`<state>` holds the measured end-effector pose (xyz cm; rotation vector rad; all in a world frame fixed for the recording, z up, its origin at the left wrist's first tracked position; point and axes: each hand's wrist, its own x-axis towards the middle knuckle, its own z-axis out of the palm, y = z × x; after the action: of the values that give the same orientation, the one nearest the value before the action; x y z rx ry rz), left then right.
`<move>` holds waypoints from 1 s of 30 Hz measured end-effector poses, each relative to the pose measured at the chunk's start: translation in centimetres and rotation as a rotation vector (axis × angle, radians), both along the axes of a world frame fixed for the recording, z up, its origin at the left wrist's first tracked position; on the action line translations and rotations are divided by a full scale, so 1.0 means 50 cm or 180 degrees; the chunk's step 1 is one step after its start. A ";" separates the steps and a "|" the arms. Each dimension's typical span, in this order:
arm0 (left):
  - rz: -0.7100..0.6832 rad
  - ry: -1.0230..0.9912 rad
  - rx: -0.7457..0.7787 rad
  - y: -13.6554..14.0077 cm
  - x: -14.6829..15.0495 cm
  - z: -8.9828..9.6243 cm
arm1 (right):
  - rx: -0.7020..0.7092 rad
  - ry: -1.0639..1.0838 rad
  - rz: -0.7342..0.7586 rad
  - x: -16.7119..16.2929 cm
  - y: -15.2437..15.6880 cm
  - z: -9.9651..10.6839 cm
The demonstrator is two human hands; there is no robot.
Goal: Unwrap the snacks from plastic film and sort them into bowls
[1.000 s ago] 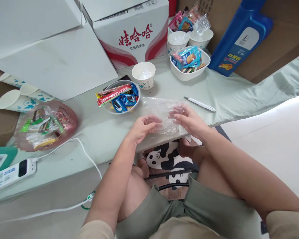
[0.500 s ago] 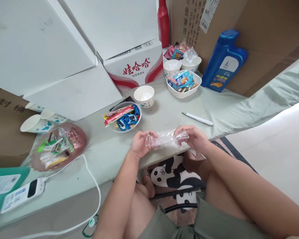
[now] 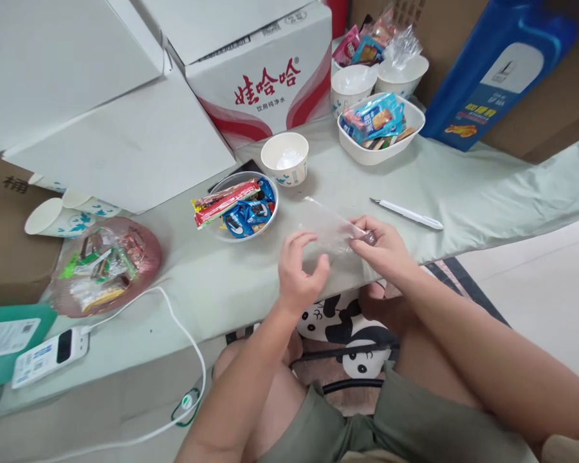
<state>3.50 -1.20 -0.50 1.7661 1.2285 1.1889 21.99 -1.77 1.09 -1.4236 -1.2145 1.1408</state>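
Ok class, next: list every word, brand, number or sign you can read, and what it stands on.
"娃哈哈®": white-and-red carton.
"饮用纯净水": same carton, below.
"桶": brown box at far left; the character beside it is cut off.
Too small or blurred: print on the blue jug, white device, green item and snack packets.

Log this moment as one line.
right hand: holding clear plastic bag | left hand: open at bag's edge, contact unclear | nearby: snack bowl, paper cup, white pen-like tool
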 end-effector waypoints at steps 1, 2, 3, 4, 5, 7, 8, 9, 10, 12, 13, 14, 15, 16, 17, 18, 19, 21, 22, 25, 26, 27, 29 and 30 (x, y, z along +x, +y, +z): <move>-0.0208 -0.0120 -0.0108 0.001 0.003 -0.003 | 0.0026 0.0098 0.0218 -0.008 -0.001 0.004; -0.0383 -0.0269 -0.0306 0.005 0.005 -0.007 | -0.0015 0.0171 0.0424 -0.016 -0.002 0.008; -0.0531 -0.0414 -0.0573 0.011 0.005 -0.012 | -0.0107 0.0225 0.0599 -0.023 -0.002 0.012; -0.0628 -0.0548 -0.0855 0.018 0.005 -0.016 | -0.0209 0.0252 0.0717 -0.030 -0.002 0.014; -0.0657 -0.0659 -0.1089 0.025 0.004 -0.020 | -0.0285 0.0227 0.0754 -0.036 0.001 0.014; -0.0524 -0.0777 -0.1302 0.040 0.000 -0.024 | -0.0191 -0.0030 0.0513 -0.045 0.008 0.007; -0.0448 -0.0793 -0.1306 0.045 -0.003 -0.023 | -0.0012 -0.0222 0.0288 -0.048 0.013 0.000; -0.0418 -0.0813 -0.1284 0.049 -0.007 -0.021 | 0.0187 -0.0385 0.0071 -0.050 0.017 -0.009; -0.0448 -0.0842 -0.1264 0.051 -0.010 -0.018 | 0.0337 -0.0484 -0.0063 -0.052 0.020 -0.017; -0.0631 -0.0891 -0.1230 0.050 -0.017 -0.011 | 0.0370 -0.0535 0.0018 -0.049 0.023 -0.029; -0.0671 -0.0901 -0.1173 0.048 -0.019 -0.008 | 0.0296 -0.0566 0.0140 -0.046 0.024 -0.031; -0.0632 -0.0897 -0.1076 0.045 -0.022 -0.006 | 0.0244 -0.0651 0.0212 -0.041 0.026 -0.028; -0.0525 -0.0865 -0.0957 0.042 -0.024 -0.004 | 0.0277 -0.0809 0.0193 -0.035 0.030 -0.021; -0.0414 -0.0809 -0.0831 0.039 -0.026 -0.003 | 0.0408 -0.1026 0.0082 -0.030 0.039 -0.009; -0.0346 -0.0740 -0.0733 0.036 -0.029 -0.002 | 0.0613 -0.1271 -0.0080 -0.026 0.053 0.008; -0.0360 -0.0672 -0.0671 0.035 -0.032 -0.002 | 0.0846 -0.1538 -0.0238 -0.025 0.074 0.028; -0.0453 -0.0605 -0.0651 0.035 -0.035 -0.002 | 0.1085 -0.1828 -0.0356 -0.027 0.102 0.050; -0.0706 -0.0488 -0.0694 0.037 -0.042 -0.002 | 0.1525 -0.2414 -0.0408 -0.041 0.179 0.094; -0.0804 -0.0434 -0.0717 0.040 -0.045 -0.002 | 0.1730 -0.2725 -0.0353 -0.053 0.225 0.112; -0.0898 -0.0258 -0.0753 0.051 -0.049 -0.004 | 0.1517 -0.3715 0.0255 -0.098 0.361 0.145; -0.0880 -0.0194 -0.0758 0.055 -0.049 -0.005 | 0.1121 -0.4003 0.0778 -0.112 0.398 0.149; -0.0850 -0.0133 -0.0761 0.058 -0.048 -0.006 | 0.0730 -0.4174 0.1330 -0.126 0.428 0.150; -0.0803 -0.0052 -0.0763 0.063 -0.045 -0.009 | 0.0232 -0.4250 0.1947 -0.146 0.462 0.144; -0.0801 -0.0035 -0.0763 0.065 -0.044 -0.010 | 0.0093 -0.4240 0.2104 -0.151 0.467 0.139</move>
<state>1.32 2.05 -1.01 1.6737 1.0572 0.8682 14.43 21.61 8.05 -1.8442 -2.7421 0.4061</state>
